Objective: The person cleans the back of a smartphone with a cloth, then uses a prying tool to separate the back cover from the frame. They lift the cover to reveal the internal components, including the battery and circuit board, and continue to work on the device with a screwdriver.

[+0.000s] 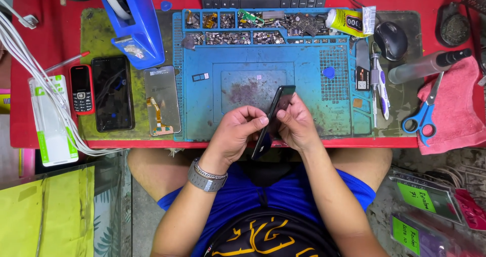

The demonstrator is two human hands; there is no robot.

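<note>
Both hands grip a dark phone on edge above the blue mat.
Left hand (pixel 235 130) fingers pinch the dark phone (pixel 273 119) from its left; right hand (pixel 296 125) clasps its right side, over the blue mat (pixel 304 92) near the red counter's (pixel 354 142) front edge.

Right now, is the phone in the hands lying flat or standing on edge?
On edge. The phone is tilted up between the left hand and right hand, its thin side toward the camera, above the blue mat.
</note>
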